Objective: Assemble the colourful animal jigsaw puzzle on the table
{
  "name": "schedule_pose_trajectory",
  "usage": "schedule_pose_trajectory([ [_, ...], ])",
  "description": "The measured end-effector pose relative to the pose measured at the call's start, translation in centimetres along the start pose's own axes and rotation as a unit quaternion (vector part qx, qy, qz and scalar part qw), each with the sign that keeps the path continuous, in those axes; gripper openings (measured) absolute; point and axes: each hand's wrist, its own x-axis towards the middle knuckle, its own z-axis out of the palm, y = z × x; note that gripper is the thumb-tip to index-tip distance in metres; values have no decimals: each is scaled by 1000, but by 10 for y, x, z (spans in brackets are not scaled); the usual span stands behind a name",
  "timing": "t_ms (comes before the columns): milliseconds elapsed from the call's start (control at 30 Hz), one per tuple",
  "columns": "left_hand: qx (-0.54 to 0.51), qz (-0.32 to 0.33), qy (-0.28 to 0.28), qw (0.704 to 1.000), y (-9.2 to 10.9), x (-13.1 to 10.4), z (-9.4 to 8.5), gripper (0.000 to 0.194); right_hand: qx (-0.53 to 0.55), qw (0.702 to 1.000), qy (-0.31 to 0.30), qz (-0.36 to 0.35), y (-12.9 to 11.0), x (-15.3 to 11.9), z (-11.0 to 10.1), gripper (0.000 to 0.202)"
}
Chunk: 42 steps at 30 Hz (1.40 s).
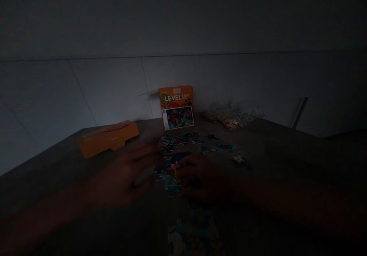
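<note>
The view is very dark. My left hand [129,175] is slightly blurred, its fingers apart and holding nothing, just left of a joined jigsaw puzzle section [172,179]. My right hand [200,177] has its fingers bent over the right edge of that section and seems to grip it; its fingertips are hard to make out. Loose jigsaw pieces [183,139] lie beyond both hands, and more pieces [225,147] spread to the right. Closer to me, another joined puzzle section [195,235] rests on the table.
An orange "LEVEL UP!" box [175,95] stands against the wall, with a picture card [179,117] leaning on its front. Left of it lies an orange box part [109,136]. A clear plastic bag [235,114] with pieces sits at the back right of the grey table [275,149].
</note>
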Motion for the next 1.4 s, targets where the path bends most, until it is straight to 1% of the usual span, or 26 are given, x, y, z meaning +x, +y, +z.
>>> schedule_pose_trajectory([
  [67, -4, 48, -61, 997, -2, -5, 18, 37, -11, 1000, -11, 9, 1, 1, 1, 34],
  [100, -7, 58, -76, 995, -4, -8, 26, 41, -14, 1000, -10, 13, 1, 1, 1, 32],
  [133, -18, 45, -89, 995, -6, -12, 33, 41, -15, 1000, -8, 17, 1, 1, 1, 28],
  [200, -33, 1, -52, 998, -12, -18, 42, 38, -17, 1000, 0, 23, 3, 2, 2, 21],
  [300, -54, -86, 58, 993, -24, -20, 43, 34, -29, 999, 12, 30, 7, 3, 2, 14],
  [333, -64, -113, 82, 988, -28, -20, 43, 33, -32, 999, 14, 31, 7, 3, 2, 13],
  [400, -94, -155, 89, 980, -35, -18, 44, 36, -27, 999, 13, 27, 6, 3, 1, 16],
  [467, -140, -177, 63, 972, -40, -16, 48, 48, -14, 1000, -5, 9, 3, 2, -1, 25],
  [533, -174, -178, 60, 967, -42, -17, 52, 63, -10, 999, -35, -19, -1, 1, -3, 37],
  [567, -176, -168, 78, 967, -42, -18, 54, 68, -14, 998, -46, -31, -2, 0, -4, 44],
  [600, -164, -150, 107, 969, -42, -19, 55, 72, -20, 998, -48, -38, -2, -1, -4, 50],
  [667, -112, -101, 177, 973, -41, -21, 55, 78, -33, 999, -19, -38, -1, -2, -4, 62],
  [700, -77, -81, 193, 975, -40, -22, 54, 77, -40, 999, -3, -34, -1, -2, -4, 65],
  [733, -40, -64, 186, 980, -39, -21, 52, 72, -47, 998, 3, -35, 0, -2, -4, 65],
  [767, -11, -46, 150, 988, -37, -20, 50, 64, -53, 998, -6, -40, 0, -2, -5, 61],
  [833, 8, 8, 21, 1000, -33, -15, 46, 50, -62, 995, -63, -49, 0, -2, -6, 49],
  [867, -2, 38, -43, 998, -30, -13, 45, 46, -64, 992, -95, -47, -1, -2, -6, 44],
  [900, -20, 63, -89, 994, -27, -10, 44, 43, -64, 990, -118, -39, -2, -1, -6, 41],
  [967, -49, 84, -115, 989, -22, -5, 45, 41, -63, 990, -123, -6, -4, 0, -6, 37],
  [1067, -37, 75, -91, 992, -19, -3, 47, 36, -58, 994, -90, 24, -6, 1, -5, 34],
  [1133, 8, 29, -56, 998, -25, -4, 47, 34, -48, 994, -89, 34, -6, 1, -4, 34],
  [1167, 45, -19, -28, 998, -30, -4, 46, 34, -46, 994, -93, 41, -6, 1, -4, 35],
  [1233, 138, -153, 26, 978, -45, -6, 43, 35, -49, 992, -99, 60, -5, 0, -4, 37],
  [1267, 187, -227, 41, 955, -54, -7, 41, 38, -53, 991, -99, 68, -4, 0, -3, 38],
  [1333, 261, -328, 3, 908, -72, -10, 38, 47, -59, 991, -94, 78, -3, -1, -2, 40],
  [1400, 271, -368, -61, 887, -85, -13, 38, 51, -61, 991, -88, 79, -2, -1, -1, 41],
])
